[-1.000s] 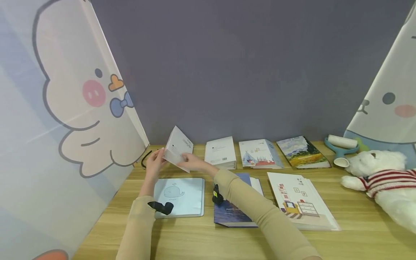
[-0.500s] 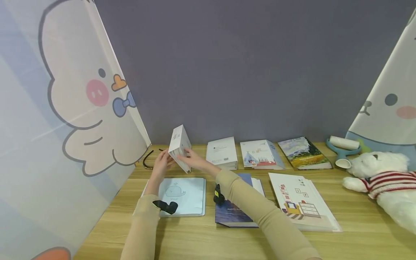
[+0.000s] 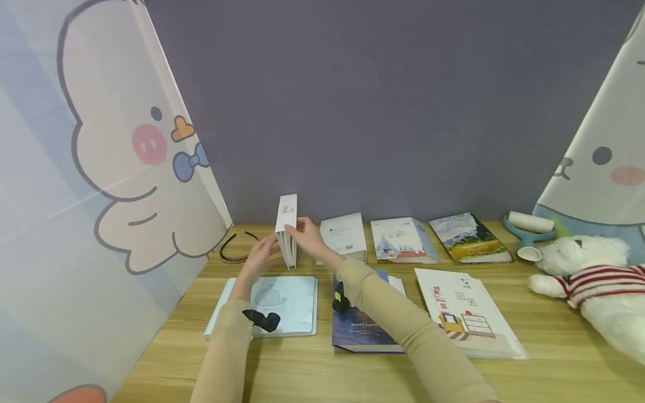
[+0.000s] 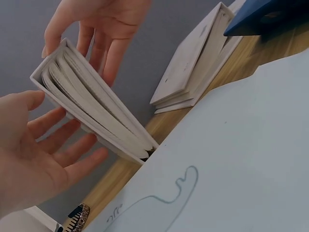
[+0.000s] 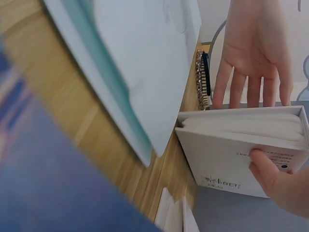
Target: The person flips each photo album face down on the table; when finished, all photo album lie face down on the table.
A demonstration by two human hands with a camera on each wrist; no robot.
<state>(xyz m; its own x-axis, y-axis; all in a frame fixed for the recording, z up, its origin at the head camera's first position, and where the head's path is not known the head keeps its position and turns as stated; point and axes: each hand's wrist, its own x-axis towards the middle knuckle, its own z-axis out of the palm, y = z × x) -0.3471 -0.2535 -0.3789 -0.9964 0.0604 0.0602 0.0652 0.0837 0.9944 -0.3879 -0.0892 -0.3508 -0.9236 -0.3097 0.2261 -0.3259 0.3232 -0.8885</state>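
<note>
A thick white photo album (image 3: 287, 214) stands on edge at the back left, spine up, its pages showing toward me. My left hand (image 3: 261, 257) is at its left cover; in the left wrist view the fingers (image 4: 67, 150) lie nearly straight against that cover, thumb near the spine. My right hand (image 3: 308, 238) holds the upper right side, thumb at the spine edge and fingers along the right cover. Printed lettering shows on that cover of the album (image 5: 217, 159) in the right wrist view. A pale blue booklet with a whale drawing (image 3: 284, 313) lies in front.
A dark toothed headband (image 3: 232, 259) lies left of the album. Rightward at the back are a white album (image 3: 342, 232), a tent-picture album (image 3: 400, 238) and a landscape book (image 3: 468, 235). Nearer lie a blue photo album (image 3: 360, 333) and a room-picture folder (image 3: 468, 313). A teddy bear (image 3: 604, 280) lies right.
The white album has turned from showing its cover to standing spine up and has shifted slightly right. Both hands moved right with it, and the left fingers now lie along its left cover.
</note>
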